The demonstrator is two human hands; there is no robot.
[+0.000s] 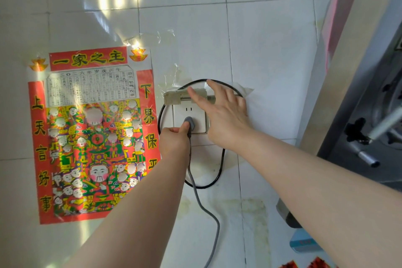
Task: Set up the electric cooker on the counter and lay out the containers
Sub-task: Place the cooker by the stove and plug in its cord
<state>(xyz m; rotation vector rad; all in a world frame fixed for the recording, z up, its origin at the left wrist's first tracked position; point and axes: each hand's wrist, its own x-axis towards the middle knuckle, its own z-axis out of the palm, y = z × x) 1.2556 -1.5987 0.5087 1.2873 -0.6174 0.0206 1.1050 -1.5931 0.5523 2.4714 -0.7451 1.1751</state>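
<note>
My left hand (175, 140) grips a grey plug (188, 124) that sits against the lower part of a white wall socket (187, 113). From the plug a grey cord (203, 206) hangs down out of the frame's bottom. Fingers spread, my right hand (221, 111) lies flat against the socket's right side and the tiled wall, holding nothing. A taped clear flap (185, 94) sits above the socket. The cooker and containers are out of view.
A black cable (219, 172) loops around the socket. A red and yellow calendar poster (91, 132) hangs on the white tiles at the left. A steel range hood (361, 85) juts out at the right, with a blue object (304, 241) below it.
</note>
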